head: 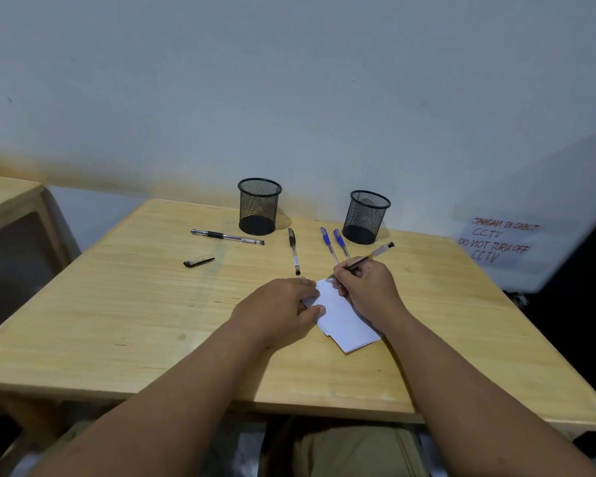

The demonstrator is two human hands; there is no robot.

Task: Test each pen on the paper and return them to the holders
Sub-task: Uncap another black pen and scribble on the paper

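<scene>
Gripping a pen (365,260) whose tip meets the paper (341,318) at centre frame, the right hand (369,287) hides the marks while the left hand (283,308) lies flat, covering the sheet's left edge.

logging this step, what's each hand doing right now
Left hand: no grip, lies flat on the paper, pinning it.
Right hand: closed on a pen, tip on the paper.
</scene>
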